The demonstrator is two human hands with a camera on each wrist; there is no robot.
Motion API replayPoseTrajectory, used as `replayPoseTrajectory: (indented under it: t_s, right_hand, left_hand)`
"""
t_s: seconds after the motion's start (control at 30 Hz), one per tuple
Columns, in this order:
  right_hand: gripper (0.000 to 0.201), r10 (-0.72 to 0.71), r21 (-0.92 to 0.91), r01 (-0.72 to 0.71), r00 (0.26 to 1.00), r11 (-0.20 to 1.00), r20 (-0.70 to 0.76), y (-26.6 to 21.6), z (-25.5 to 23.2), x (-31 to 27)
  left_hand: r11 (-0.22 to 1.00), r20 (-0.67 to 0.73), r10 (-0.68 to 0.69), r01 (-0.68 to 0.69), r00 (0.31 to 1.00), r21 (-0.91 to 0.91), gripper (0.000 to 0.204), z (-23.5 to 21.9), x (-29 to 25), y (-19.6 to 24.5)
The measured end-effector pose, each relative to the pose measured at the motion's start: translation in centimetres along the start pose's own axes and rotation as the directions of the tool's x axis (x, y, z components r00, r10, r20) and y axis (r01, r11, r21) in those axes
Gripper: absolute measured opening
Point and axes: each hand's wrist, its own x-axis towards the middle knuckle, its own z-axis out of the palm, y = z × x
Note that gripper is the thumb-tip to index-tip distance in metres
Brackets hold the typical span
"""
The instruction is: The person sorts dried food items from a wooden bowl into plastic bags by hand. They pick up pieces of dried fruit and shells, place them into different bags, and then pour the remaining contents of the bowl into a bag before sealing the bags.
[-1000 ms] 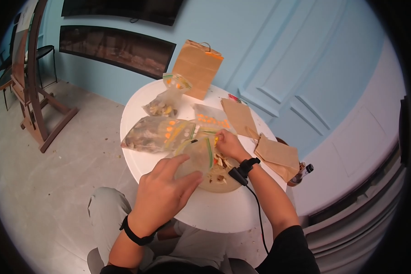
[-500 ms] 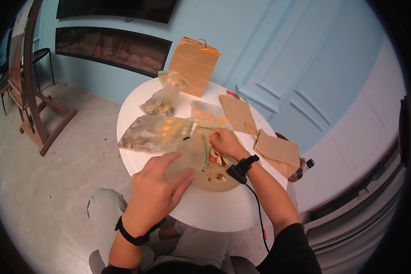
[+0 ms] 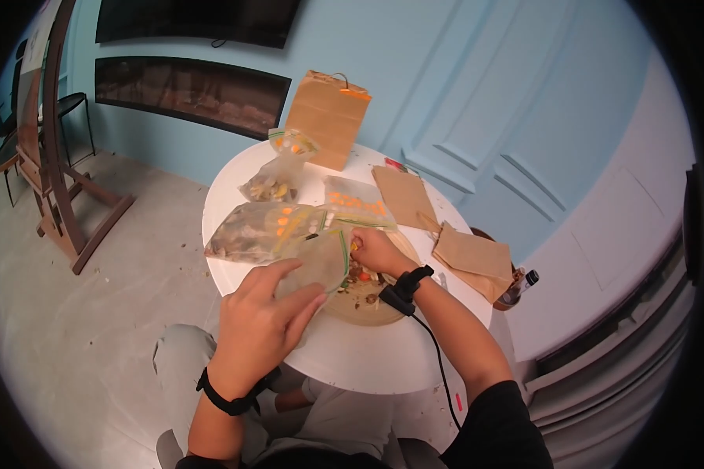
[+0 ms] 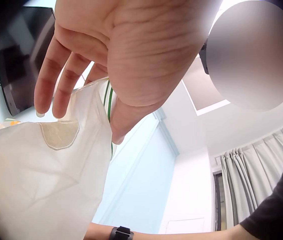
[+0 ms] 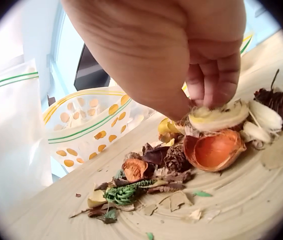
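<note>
On the white bench (image 3: pixel 368 356), little has shifted over the last second: the round tray (image 3: pixel 357 317) sits in the same place near the edge, and the clear bag (image 3: pixel 321 262) stands at its left side, its mouth leaning toward it. The left hand (image 3: pixel 256 313) has stayed at that bag, fingers spread and relaxed against it rather than clenched; whether they bear its weight is hard to tell. The right hand (image 3: pixel 379 252) has edged slightly toward the bag, and orange and dark bits in the pile show more plainly beneath it. To my eye, picking through the bits is under way, with many left on the tray. The pile of dried bits (image 5: pixel 154 156) lies loose and uneven on the pale wood, with scraps strewn about. A dark cone (image 5: pixel 279 105) lies at one end; nearer the middle is a hollow orange shell (image 5: pixel 214 150). Just above that, the right hand's curled fingers seem to pinch a stringy pale husk (image 5: pixel 219 119). A ridged green curl (image 5: pixel 126 194) rests at the near edge.
</note>
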Motion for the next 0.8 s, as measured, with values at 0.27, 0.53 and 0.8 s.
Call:
replayPoseTrajectory:
  t_s: [0.27,0.53,0.8]
  right_hand:
    - [0.016,0.037,0.128,-0.027,0.996,0.991,-0.080,0.0,0.3,0.8]
    - [0.022,-0.154,0.126,0.160,0.986,0.979,-0.057,2.5,3.0,2.5]
    - [0.023,0.150,0.521,-0.147,0.988,0.841,0.037,2.8,0.9,0.5]
  left_hand:
    - [1.000,0.024,-0.005,0.006,1.000,-0.016,0.012,-0.1,-0.1,0.5]
    - [1.000,0.007,0.012,-0.012,1.000,0.002,0.012,-0.1,-0.2,0.3]
    - [1.000,0.025,-0.005,0.006,1.000,-0.024,0.013,0.0,-0.2,0.4]
